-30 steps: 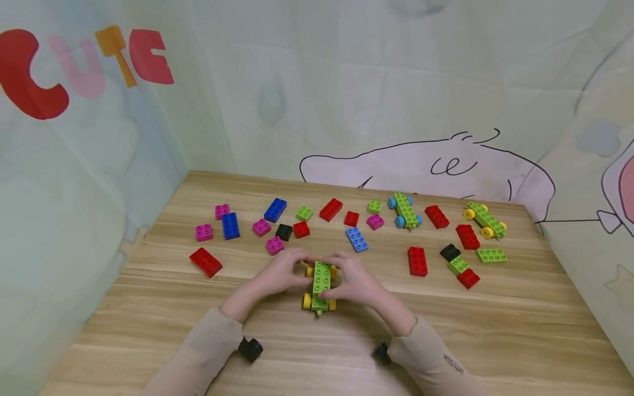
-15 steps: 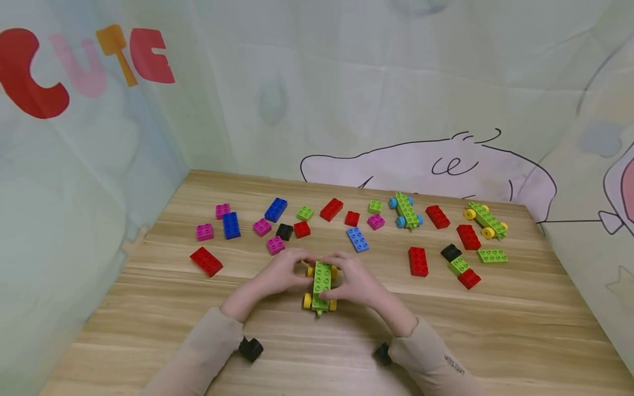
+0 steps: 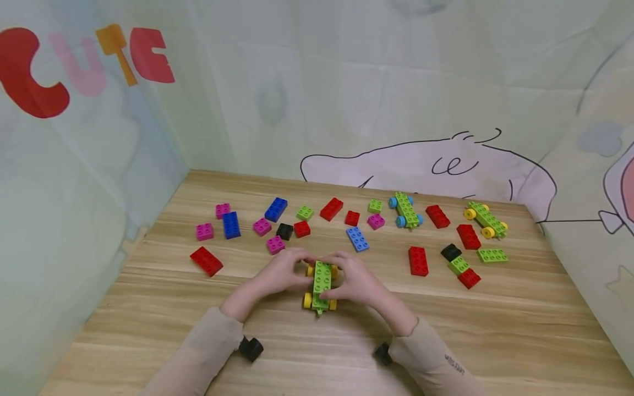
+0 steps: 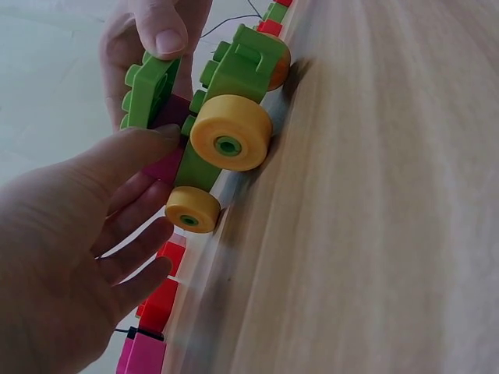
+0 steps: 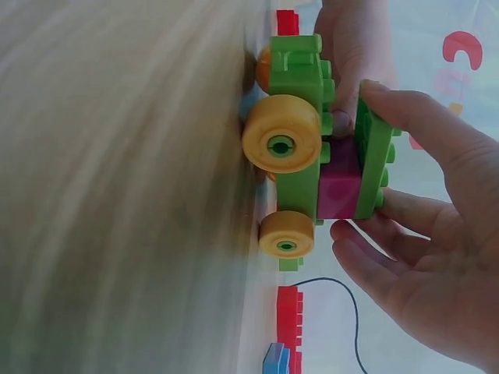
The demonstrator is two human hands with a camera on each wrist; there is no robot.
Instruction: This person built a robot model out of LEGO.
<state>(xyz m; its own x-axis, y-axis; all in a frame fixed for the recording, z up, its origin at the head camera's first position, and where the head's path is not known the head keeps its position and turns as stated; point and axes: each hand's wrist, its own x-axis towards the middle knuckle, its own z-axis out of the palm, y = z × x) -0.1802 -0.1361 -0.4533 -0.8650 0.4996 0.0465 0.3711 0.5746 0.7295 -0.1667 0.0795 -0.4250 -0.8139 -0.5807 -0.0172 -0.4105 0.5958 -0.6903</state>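
A green wheeled toy car base [image 3: 320,306] with yellow wheels [image 4: 231,132] stands on the table between both hands. On top of it sits a magenta brick [image 5: 340,183], and over that lies a thin green building plate [image 5: 376,156], whose near end overhangs the base with a gap below. My left hand [image 3: 284,272] holds the magenta brick at its side, thumb against it, other fingers partly hidden behind. Thumb on the plate's near end and fingers by its far end, my right hand [image 3: 355,281] grips the green plate.
Loose bricks are scattered behind the hands, among them a light blue brick [image 3: 357,238], a black brick [image 3: 284,231] and a red brick [image 3: 206,261]. Two more wheeled bases, one blue-wheeled [image 3: 406,210] and one yellow-wheeled [image 3: 485,220], stand at back right. A fabric backdrop [image 3: 238,110] rises behind the table.
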